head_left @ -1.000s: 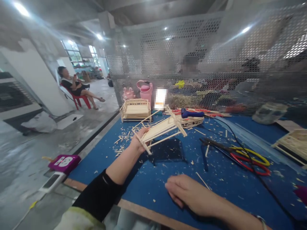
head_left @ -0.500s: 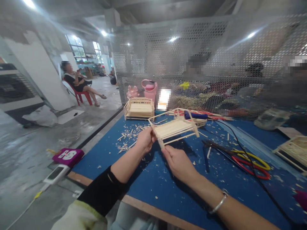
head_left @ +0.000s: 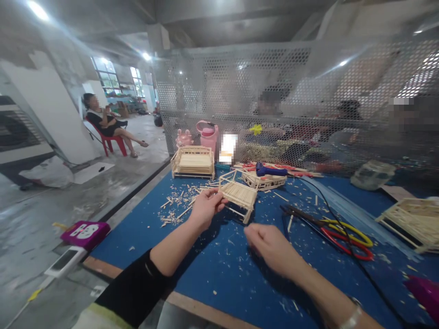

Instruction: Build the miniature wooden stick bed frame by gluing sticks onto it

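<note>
My left hand (head_left: 207,208) grips the left side of a small model bench (head_left: 238,194) made of pale wooden sticks. The bench is tilted over the blue table, with its slatted seat facing up. Just below its near right corner is my right hand (head_left: 269,246), fingers curled in and apart from the bench; no object shows in it. Behind the bench, a blue glue gun (head_left: 270,170) rests across another stick model (head_left: 265,183). A finished-looking stick bench (head_left: 193,162) stands at the back left of the table.
Red- and yellow-handled cutters (head_left: 343,235) lie on the blue table (head_left: 219,269), with a black cord (head_left: 346,228) crossing them. Wood scraps (head_left: 176,205) are scattered at left. More stick pieces (head_left: 411,224) sit far right. A perforated metal screen (head_left: 219,96) stands behind; a person (head_left: 106,119) sits beyond.
My right hand has let go of the bench and moved slightly down and right. The bench has turned in my left hand, its near side swinging toward the right. The view has shifted slightly.
</note>
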`<act>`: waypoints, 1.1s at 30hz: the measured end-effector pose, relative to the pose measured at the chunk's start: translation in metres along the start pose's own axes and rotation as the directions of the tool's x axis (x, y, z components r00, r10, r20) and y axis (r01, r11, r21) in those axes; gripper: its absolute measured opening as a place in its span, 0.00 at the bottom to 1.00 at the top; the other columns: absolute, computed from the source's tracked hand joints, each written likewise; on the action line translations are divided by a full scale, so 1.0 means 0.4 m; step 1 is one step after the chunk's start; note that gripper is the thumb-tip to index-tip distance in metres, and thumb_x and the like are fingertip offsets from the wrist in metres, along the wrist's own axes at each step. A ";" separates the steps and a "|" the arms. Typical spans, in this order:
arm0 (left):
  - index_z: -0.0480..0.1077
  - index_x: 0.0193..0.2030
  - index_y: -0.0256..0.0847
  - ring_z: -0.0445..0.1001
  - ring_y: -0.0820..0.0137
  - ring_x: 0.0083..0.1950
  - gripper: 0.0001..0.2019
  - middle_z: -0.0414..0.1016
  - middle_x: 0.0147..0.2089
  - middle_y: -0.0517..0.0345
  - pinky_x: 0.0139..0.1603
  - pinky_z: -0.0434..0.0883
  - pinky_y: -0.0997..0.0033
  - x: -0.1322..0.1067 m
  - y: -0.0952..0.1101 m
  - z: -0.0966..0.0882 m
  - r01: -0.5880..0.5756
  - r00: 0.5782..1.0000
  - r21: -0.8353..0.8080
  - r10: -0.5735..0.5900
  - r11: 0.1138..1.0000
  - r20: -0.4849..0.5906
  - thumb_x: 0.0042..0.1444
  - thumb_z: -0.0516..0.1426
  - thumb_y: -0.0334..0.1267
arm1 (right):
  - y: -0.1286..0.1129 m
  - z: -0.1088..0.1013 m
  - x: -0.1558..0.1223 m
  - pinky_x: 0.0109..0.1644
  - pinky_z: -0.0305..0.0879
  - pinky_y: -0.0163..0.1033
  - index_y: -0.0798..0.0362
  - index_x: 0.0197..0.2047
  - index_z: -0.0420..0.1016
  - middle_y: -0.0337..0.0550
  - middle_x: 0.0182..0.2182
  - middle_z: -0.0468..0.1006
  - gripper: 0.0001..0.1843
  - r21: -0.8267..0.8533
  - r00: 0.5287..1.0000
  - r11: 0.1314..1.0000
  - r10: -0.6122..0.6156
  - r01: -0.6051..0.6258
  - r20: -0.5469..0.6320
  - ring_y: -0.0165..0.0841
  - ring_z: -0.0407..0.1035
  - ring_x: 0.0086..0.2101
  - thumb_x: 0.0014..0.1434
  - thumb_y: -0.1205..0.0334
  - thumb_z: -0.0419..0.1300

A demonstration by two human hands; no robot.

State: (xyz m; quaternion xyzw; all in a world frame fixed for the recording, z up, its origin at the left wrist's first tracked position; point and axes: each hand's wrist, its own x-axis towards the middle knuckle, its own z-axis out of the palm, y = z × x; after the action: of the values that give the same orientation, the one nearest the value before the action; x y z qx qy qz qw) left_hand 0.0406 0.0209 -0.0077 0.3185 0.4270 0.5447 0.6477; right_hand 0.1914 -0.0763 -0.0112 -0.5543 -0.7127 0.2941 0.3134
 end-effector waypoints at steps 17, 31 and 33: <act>0.77 0.39 0.34 0.64 0.82 0.13 0.11 0.77 0.25 0.59 0.09 0.53 0.84 -0.060 -0.027 0.016 -0.047 0.975 0.219 -0.003 0.975 0.223 0.47 0.64 0.33 | 0.014 0.066 0.074 0.14 0.39 0.30 0.52 0.37 0.64 0.30 0.20 0.66 0.28 0.718 0.917 0.669 0.383 -0.193 -0.111 0.19 0.45 0.12 0.46 0.36 0.56; 0.77 0.33 0.34 0.73 0.78 0.21 0.07 0.75 0.22 0.61 0.20 0.67 0.83 -0.067 -0.061 0.030 -0.055 0.985 0.160 0.027 0.986 0.172 0.45 0.65 0.27 | -0.065 0.019 -0.105 0.23 0.52 0.36 0.50 0.15 0.61 0.36 0.14 0.62 0.28 0.467 0.998 0.883 0.064 -0.044 -0.027 0.27 0.55 0.18 0.52 0.36 0.55; 0.77 0.33 0.35 0.73 0.77 0.21 0.07 0.75 0.22 0.61 0.20 0.67 0.84 -0.067 -0.066 0.031 -0.050 0.983 0.162 0.021 0.985 0.180 0.45 0.66 0.27 | -0.066 -0.007 -0.167 0.22 0.51 0.36 0.49 0.13 0.58 0.34 0.11 0.57 0.28 0.417 0.996 0.908 -0.059 0.029 0.060 0.28 0.53 0.17 0.48 0.36 0.59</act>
State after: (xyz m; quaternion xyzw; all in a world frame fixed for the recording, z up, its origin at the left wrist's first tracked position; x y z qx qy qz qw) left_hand 0.0621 -0.0102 -0.0199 0.4263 0.4056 0.4881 0.6446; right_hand 0.1902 -0.1468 0.0030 -0.4478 -0.6567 0.4515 0.4054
